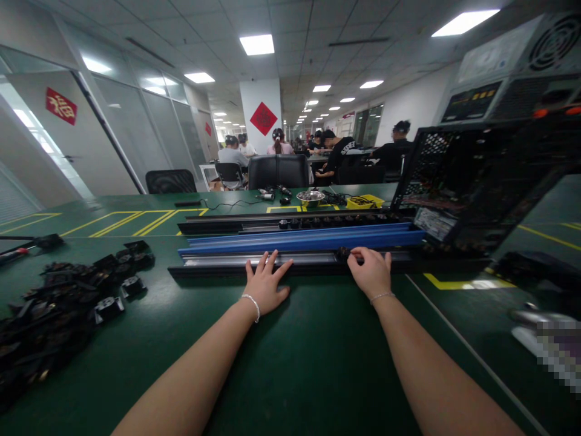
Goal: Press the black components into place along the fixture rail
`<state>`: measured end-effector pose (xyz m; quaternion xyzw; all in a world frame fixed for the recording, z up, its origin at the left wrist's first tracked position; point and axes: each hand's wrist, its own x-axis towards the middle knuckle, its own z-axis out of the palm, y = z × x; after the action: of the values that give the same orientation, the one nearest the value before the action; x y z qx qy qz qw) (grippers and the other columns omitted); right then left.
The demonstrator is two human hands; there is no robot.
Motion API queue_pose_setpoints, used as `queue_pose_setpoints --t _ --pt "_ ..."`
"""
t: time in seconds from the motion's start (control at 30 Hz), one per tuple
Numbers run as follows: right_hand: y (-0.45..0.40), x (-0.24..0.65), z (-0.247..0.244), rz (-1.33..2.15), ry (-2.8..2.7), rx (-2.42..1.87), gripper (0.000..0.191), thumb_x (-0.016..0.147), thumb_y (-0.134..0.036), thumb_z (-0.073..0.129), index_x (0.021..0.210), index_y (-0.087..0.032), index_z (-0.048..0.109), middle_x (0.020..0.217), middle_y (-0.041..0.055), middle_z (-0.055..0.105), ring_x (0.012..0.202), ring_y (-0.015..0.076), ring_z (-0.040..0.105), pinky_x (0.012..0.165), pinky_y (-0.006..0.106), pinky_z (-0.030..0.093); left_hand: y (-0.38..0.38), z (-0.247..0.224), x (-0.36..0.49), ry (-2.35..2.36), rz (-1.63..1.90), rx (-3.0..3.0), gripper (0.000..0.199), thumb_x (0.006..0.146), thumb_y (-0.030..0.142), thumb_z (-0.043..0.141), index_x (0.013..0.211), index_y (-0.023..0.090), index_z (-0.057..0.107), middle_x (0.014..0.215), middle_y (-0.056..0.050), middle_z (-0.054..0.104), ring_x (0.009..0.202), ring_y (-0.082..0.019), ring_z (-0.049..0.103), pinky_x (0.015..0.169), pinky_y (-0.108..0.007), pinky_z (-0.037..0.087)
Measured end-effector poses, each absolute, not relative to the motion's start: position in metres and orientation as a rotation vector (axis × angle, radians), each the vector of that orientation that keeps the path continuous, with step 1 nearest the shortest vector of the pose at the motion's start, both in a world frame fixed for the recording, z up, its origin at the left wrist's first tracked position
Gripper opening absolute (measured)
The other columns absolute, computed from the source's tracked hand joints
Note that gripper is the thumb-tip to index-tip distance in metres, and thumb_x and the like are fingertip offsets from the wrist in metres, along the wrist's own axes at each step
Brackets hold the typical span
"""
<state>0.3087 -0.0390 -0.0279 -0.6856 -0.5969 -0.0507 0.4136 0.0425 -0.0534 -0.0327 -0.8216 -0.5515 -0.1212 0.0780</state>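
Observation:
A long black channel rail (218,272) lies crosswise on the green table, with a shiny strip along its inside. My left hand (265,283) rests on this rail with its fingers spread, holding nothing. Farther right, my right hand (371,271) pinches a small black part (343,254) at the rail; its exact shape is too dark to make out. Just behind lies a blue rail (299,237). Beyond that is another black rail (209,226) with several small black parts (318,223) set along it.
A pile of black parts (59,303) covers the left of the table. An open computer case (472,181) stands at the right, over the rails' ends. A metal bowl (310,197) and a yellow tray (364,202) sit at the back. People (336,151) sit farther off.

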Motion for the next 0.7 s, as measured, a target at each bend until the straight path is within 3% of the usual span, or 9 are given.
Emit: queue_pose_setpoints --t 0.23,0.7 --pt "-0.0395 0.3074 -0.0282 -0.092 -1.590 -1.677 0.021 0.074 -0.033 0.044 0.076 -0.023 0.061 0.088 0.0025 0.064 0.095 0.0206 0.054 0.104 0.053 0.012 -0.0531 -0.0322 0.0423 -1.652 -0.368 -2.474 0.069 0.074 0.045 0.054 0.136 0.044 0.023 0.149 -0.005 0.016 0.135 -0.033 0.012 0.099 -0.067 0.008" --pt "-0.0417 0.3032 -0.0277 -0.060 -1.698 -1.651 0.028 0.076 -0.034 0.044 0.086 -0.026 0.068 0.099 0.0045 0.064 0.108 0.0197 0.050 0.106 0.050 0.014 -0.0546 -0.0291 0.0449 -1.661 -0.349 -2.462 0.069 0.075 0.045 0.054 0.137 0.041 0.024 0.149 -0.006 0.016 0.135 -0.031 0.010 0.101 -0.063 0.008"
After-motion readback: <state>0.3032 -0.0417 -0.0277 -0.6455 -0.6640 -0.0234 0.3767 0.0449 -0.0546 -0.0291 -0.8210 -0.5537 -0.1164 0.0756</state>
